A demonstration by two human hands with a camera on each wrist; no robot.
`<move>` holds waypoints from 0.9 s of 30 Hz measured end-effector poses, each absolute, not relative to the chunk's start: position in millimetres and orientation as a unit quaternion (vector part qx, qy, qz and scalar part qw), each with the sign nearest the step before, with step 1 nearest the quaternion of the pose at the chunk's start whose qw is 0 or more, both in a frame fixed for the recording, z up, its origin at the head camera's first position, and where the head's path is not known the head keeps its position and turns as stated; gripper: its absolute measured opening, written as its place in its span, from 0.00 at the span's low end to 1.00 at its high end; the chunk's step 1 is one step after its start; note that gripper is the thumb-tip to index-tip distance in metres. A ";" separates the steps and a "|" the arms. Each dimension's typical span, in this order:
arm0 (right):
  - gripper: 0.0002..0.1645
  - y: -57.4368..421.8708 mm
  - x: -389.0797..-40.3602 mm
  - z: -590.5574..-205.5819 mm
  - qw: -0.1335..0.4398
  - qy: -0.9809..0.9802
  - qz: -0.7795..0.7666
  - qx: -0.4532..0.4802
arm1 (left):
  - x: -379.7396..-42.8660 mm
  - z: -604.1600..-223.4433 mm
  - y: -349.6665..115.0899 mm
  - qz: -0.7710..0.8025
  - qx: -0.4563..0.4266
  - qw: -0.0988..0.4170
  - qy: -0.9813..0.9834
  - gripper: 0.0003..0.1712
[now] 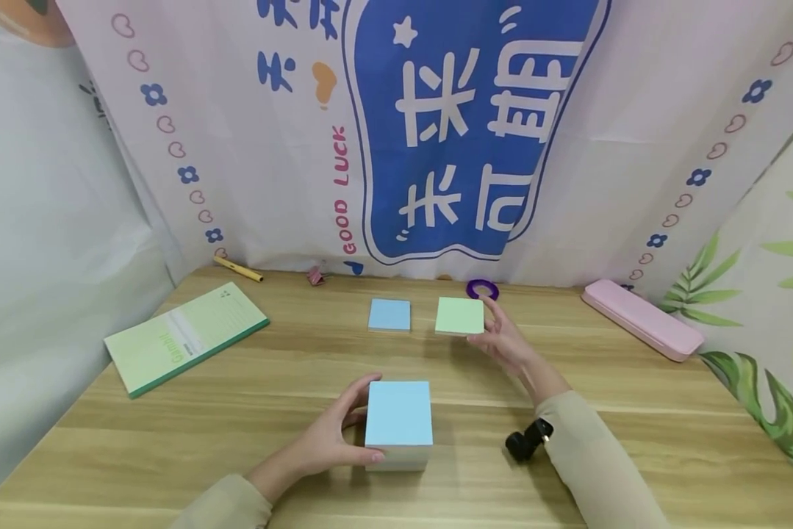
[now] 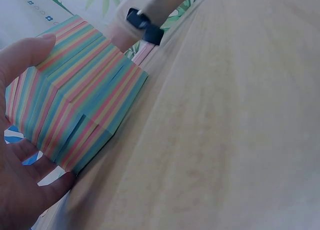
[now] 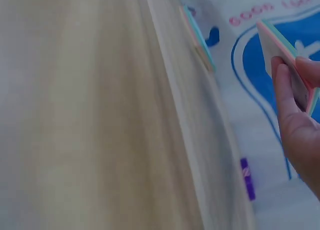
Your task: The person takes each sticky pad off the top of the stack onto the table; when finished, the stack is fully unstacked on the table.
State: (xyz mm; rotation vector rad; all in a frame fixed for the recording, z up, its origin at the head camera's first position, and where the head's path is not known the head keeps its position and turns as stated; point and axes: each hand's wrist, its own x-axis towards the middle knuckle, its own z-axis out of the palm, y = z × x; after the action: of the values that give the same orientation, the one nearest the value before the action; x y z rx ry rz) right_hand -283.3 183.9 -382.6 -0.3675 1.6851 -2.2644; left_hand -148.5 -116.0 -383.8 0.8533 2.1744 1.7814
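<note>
A thick stack of sticky notes (image 1: pixel 399 415) with a blue top stands near the front middle of the table. My left hand (image 1: pixel 326 437) grips it from the left, thumb on the near side and fingers at the far side. Striped pink, yellow, green and blue layers show on the stack (image 2: pixel 82 89) in the left wrist view. Farther back, my right hand (image 1: pixel 505 345) pinches a thin sticky note pad (image 1: pixel 459 315) with a green top. The right wrist view has this pad (image 3: pixel 280 54) raised off the table, between thumb and fingers.
A thin blue-topped sticky note pad (image 1: pixel 389 314) lies left of the right hand. Behind that hand is a purple tape roll (image 1: pixel 482 289). A green notebook (image 1: pixel 186 338), yellow pen (image 1: pixel 237 269) and pink clip (image 1: pixel 314 276) lie left; a pink case (image 1: pixel 642 319) lies right.
</note>
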 end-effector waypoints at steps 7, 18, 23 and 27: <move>0.55 180.4 -314.9 -396.5 0.186 0.606 -0.770 -0.079 | -146.4 -382.7 -118.1 0.601 0.291 0.101 0.737 0.49; 0.55 176.7 -337.9 -409.2 0.211 0.617 -0.757 -0.031 | -145.9 -384.0 -117.5 0.605 0.304 0.093 0.730 0.49; 0.55 176.9 -340.2 -410.3 0.213 0.623 -0.752 -0.008 | -146.6 -384.6 -117.1 0.602 0.303 0.089 0.733 0.49; 0.53 178.6 -340.0 -409.5 0.215 0.645 -0.733 -0.001 | -147.0 -385.0 -117.5 0.602 0.300 0.092 0.735 0.49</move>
State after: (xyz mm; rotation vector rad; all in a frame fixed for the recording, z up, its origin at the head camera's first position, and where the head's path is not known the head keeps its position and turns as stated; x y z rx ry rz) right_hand -340.0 178.6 -409.5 -0.0028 1.7891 -2.0327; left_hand -147.0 -117.5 -385.0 0.8903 2.1822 1.7880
